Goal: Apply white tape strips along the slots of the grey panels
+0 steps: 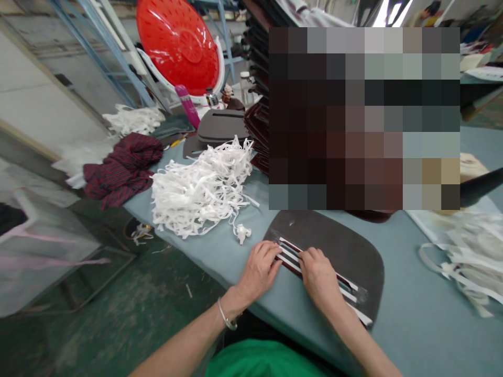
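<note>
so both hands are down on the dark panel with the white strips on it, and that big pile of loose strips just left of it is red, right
Not quite: the pile of loose strips is white, not red, as the head view shows. The left hand and right hand are indeed down on the dark panel with the white strips.

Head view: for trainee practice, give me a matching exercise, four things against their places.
1 dark grey flat panel
2 heap of white strips
3 round red perforated plastic basket
4 dark red striped cloth

a tilted at the back
b left edge of the table
c under left hand, right hand
d between cloth and panel

Pairs: 1-c; 2-d; 3-a; 4-b
</note>
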`<move>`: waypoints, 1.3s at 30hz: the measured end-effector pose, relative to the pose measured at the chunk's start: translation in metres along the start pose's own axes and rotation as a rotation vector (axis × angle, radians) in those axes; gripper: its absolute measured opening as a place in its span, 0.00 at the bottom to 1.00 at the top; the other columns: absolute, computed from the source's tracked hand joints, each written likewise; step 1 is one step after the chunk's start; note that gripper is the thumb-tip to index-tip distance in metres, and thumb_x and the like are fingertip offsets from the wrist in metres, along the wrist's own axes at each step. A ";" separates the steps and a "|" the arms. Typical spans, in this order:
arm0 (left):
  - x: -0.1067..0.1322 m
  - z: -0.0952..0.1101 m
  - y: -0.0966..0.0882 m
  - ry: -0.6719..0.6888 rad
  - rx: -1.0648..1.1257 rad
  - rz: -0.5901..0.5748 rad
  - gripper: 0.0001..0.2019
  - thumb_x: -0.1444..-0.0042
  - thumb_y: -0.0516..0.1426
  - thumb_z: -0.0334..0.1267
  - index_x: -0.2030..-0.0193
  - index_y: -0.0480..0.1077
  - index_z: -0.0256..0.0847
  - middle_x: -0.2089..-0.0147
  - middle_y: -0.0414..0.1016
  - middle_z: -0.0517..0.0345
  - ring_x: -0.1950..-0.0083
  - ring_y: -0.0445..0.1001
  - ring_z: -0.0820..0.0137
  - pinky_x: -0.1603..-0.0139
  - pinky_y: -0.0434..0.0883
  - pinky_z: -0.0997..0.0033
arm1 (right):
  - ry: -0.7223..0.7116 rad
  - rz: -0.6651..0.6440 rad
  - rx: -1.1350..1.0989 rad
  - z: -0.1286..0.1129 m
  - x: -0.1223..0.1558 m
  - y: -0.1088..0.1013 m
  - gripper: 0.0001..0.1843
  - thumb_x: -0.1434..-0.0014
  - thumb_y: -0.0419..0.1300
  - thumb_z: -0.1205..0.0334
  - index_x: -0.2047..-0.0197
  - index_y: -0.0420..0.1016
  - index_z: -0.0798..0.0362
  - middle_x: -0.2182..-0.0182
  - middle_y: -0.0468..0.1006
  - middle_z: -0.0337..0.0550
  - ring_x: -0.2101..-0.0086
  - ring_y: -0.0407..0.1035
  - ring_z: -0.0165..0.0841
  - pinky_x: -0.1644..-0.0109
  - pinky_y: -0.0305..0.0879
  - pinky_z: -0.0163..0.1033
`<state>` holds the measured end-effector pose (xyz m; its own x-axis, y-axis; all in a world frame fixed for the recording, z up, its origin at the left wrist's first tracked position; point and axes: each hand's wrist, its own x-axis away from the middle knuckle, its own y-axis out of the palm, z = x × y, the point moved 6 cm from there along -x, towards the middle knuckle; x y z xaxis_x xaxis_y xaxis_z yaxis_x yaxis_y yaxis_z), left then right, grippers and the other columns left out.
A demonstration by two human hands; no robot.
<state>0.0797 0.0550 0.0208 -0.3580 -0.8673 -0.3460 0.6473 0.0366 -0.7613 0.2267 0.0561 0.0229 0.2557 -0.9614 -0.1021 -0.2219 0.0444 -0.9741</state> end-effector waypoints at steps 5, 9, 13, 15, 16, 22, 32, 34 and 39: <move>-0.003 0.002 0.000 -0.003 -0.066 -0.055 0.24 0.39 0.51 0.30 0.36 0.55 0.40 0.39 0.63 0.46 0.38 0.61 0.62 0.39 0.62 0.53 | -0.126 0.071 -0.041 -0.036 -0.019 0.007 0.13 0.39 0.49 0.74 0.56 0.72 0.54 0.60 0.71 0.47 0.61 0.62 0.37 0.59 0.60 0.40; -0.004 0.005 0.004 0.041 -0.130 -0.106 0.19 0.39 0.50 0.30 0.41 0.62 0.43 0.44 0.70 0.50 0.41 0.64 0.63 0.40 0.64 0.53 | -0.225 0.118 0.100 -0.043 -0.008 0.010 0.14 0.39 0.48 0.74 0.53 0.71 0.60 0.61 0.71 0.52 0.61 0.62 0.40 0.58 0.62 0.45; -0.004 0.006 0.005 0.074 -0.176 -0.074 0.16 0.38 0.49 0.30 0.44 0.65 0.42 0.45 0.71 0.49 0.41 0.65 0.61 0.42 0.64 0.51 | -0.282 0.183 0.207 -0.022 0.026 0.004 0.17 0.39 0.47 0.75 0.51 0.71 0.65 0.60 0.72 0.56 0.60 0.63 0.42 0.57 0.65 0.47; -0.004 0.007 0.006 0.080 -0.188 -0.078 0.16 0.38 0.49 0.30 0.44 0.65 0.42 0.45 0.71 0.49 0.41 0.65 0.60 0.42 0.64 0.51 | -0.313 0.217 0.234 -0.005 0.051 -0.004 0.17 0.39 0.47 0.76 0.51 0.71 0.66 0.58 0.72 0.58 0.58 0.63 0.43 0.55 0.65 0.48; -0.004 0.007 0.007 0.084 -0.194 -0.082 0.16 0.38 0.49 0.30 0.44 0.65 0.41 0.44 0.71 0.49 0.41 0.64 0.60 0.42 0.64 0.51 | -0.325 0.231 0.246 0.005 0.064 -0.008 0.17 0.40 0.46 0.77 0.51 0.71 0.66 0.58 0.72 0.59 0.57 0.63 0.44 0.54 0.65 0.48; -0.002 0.008 0.010 0.108 -0.222 -0.091 0.17 0.38 0.49 0.30 0.43 0.65 0.42 0.44 0.71 0.51 0.41 0.64 0.62 0.40 0.63 0.54 | -0.295 0.228 0.217 0.048 0.120 -0.028 0.17 0.38 0.46 0.74 0.51 0.71 0.63 0.58 0.72 0.58 0.55 0.63 0.43 0.55 0.67 0.48; -0.001 0.004 0.015 0.128 -0.205 -0.086 0.16 0.38 0.50 0.31 0.43 0.65 0.41 0.45 0.71 0.51 0.42 0.64 0.61 0.40 0.62 0.54 | -0.027 0.235 -0.218 0.081 0.131 -0.025 0.14 0.36 0.46 0.72 0.51 0.67 0.55 0.53 0.71 0.51 0.52 0.64 0.36 0.48 0.65 0.46; -0.001 0.004 0.015 0.129 -0.212 -0.081 0.16 0.38 0.50 0.31 0.44 0.65 0.41 0.45 0.71 0.51 0.42 0.64 0.60 0.41 0.62 0.53 | -0.030 0.257 -0.246 0.082 0.132 -0.025 0.16 0.36 0.45 0.74 0.49 0.66 0.55 0.51 0.71 0.51 0.50 0.64 0.36 0.47 0.65 0.47; 0.000 0.003 0.015 0.132 -0.224 -0.077 0.15 0.38 0.50 0.32 0.44 0.66 0.41 0.45 0.71 0.51 0.43 0.64 0.60 0.42 0.63 0.54 | -0.026 0.300 -0.280 0.080 0.129 -0.026 0.19 0.38 0.47 0.75 0.45 0.63 0.55 0.53 0.71 0.52 0.52 0.64 0.38 0.49 0.66 0.48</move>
<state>0.0920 0.0539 0.0108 -0.4944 -0.8002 -0.3395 0.4547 0.0948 -0.8856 0.3405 -0.0478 0.0189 0.1632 -0.9097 -0.3820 -0.5365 0.2431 -0.8081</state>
